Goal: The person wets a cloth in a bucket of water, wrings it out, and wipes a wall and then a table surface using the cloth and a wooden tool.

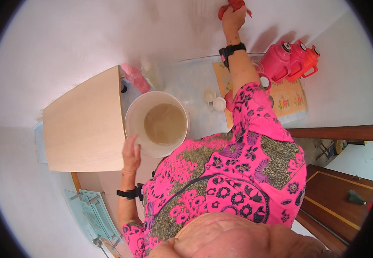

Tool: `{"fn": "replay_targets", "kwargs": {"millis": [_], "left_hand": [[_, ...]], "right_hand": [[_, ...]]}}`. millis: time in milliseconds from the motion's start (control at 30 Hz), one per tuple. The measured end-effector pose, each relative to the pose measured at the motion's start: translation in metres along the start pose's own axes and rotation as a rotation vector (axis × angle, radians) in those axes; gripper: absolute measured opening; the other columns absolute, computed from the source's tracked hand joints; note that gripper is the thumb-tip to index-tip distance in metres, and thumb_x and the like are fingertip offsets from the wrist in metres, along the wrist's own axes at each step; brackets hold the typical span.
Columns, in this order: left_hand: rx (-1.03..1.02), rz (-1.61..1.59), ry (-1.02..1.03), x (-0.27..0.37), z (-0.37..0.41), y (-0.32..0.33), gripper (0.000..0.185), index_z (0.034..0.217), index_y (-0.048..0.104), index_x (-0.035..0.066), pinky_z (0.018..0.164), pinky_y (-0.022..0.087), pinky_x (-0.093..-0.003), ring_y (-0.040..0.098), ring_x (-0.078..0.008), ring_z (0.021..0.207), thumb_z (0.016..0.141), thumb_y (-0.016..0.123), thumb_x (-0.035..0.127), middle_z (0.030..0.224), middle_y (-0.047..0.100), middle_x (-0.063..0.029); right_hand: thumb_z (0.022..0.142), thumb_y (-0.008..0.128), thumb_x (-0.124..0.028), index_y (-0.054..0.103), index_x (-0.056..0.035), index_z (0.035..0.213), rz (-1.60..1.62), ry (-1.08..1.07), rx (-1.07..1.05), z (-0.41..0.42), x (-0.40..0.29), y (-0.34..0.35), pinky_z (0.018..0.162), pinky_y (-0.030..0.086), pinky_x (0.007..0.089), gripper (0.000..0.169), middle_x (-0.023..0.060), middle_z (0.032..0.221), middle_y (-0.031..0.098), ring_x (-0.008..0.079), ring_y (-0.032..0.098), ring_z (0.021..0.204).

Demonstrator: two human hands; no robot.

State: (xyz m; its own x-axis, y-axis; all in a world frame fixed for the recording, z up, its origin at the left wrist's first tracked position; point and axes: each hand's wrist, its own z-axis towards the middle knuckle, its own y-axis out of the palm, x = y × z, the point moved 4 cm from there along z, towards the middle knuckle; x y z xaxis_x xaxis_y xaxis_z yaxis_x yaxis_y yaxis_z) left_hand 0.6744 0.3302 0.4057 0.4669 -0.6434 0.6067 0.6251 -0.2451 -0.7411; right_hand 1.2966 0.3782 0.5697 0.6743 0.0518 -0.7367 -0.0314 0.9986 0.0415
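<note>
My right hand (234,20) is stretched out to the wall at the top and presses a red cloth (236,4) against it. My left hand (131,154) is at the near left rim of a white bucket (155,153), its fingers apart and slightly blurred; whether they touch the rim I cannot tell. Cloudy brownish water (165,124) stands in the bucket. Behind the bucket are a bottle of pink liquid (136,79) and a clear bottle (152,75). Two small white cups (209,95) sit to the right of the bucket.
A pale wooden board (85,125) lies left of the bucket. Several pink and red thermos jugs (276,61) stand at the right on a floral orange mat (286,96). Greyish smudges mark the wall (173,29). Glass shelves (93,213) are at the lower left, and a brown wooden door (337,196) is at the lower right.
</note>
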Motion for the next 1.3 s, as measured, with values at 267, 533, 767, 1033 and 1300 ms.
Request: {"fn": "replay_targets", "kwargs": {"millis": [267,533,767,1033,1300], "left_hand": [[-0.152,0.142,0.117,0.020,0.070,0.051,0.027,0.114,0.064,0.004,0.082,0.051,-0.0474,0.063,-0.0396,0.095,0.090,0.065,0.013,0.101,0.067,-0.0185],[-0.171,0.141,0.118,0.003,0.077,0.054,0.027,0.109,0.065,0.006,0.074,0.052,-0.0471,0.064,-0.0393,0.086,0.085,0.069,0.017,0.094,0.067,-0.0174],[-0.102,0.097,0.098,-0.012,0.088,0.060,0.028,0.107,0.065,0.005,0.075,0.052,-0.0461,0.064,-0.0389,0.088,0.081,0.068,0.015,0.095,0.067,-0.0176],[-0.096,0.097,0.082,-0.011,0.088,0.067,0.028,0.106,0.065,0.004,0.076,0.053,-0.0460,0.064,-0.0385,0.089,0.080,0.067,0.014,0.096,0.068,-0.0176],[-0.098,0.096,0.077,-0.017,0.096,0.062,0.027,0.106,0.065,0.004,0.076,0.053,-0.0457,0.064,-0.0384,0.088,0.080,0.066,0.013,0.094,0.067,-0.0173]], "right_hand": [[0.092,0.057,-0.015,0.058,-0.0032,0.118,-0.145,0.443,0.066,-0.039,0.103,0.028,0.093,0.049,0.0478,0.028,0.0215,0.111,0.070,0.0410,0.065,0.107],[0.090,0.062,-0.017,0.058,-0.0012,0.119,-0.022,-0.041,0.239,0.066,0.010,0.022,0.092,0.051,0.0463,0.033,0.0235,0.107,0.069,0.0407,0.066,0.105],[0.090,0.059,-0.017,0.056,0.0001,0.117,-0.016,0.130,0.224,0.029,0.057,0.042,0.092,0.051,0.0479,0.032,0.0243,0.104,0.070,0.0436,0.066,0.102],[0.090,0.064,-0.017,0.064,-0.0046,0.109,-0.194,0.552,-0.131,-0.122,0.165,0.076,0.092,0.051,0.0453,0.023,0.0191,0.111,0.070,0.0396,0.066,0.105],[0.087,0.071,-0.015,0.060,-0.0015,0.105,-0.163,-0.413,0.019,0.011,-0.037,0.090,0.080,0.052,0.0498,0.026,0.0224,0.097,0.067,0.0429,0.063,0.091]]}}
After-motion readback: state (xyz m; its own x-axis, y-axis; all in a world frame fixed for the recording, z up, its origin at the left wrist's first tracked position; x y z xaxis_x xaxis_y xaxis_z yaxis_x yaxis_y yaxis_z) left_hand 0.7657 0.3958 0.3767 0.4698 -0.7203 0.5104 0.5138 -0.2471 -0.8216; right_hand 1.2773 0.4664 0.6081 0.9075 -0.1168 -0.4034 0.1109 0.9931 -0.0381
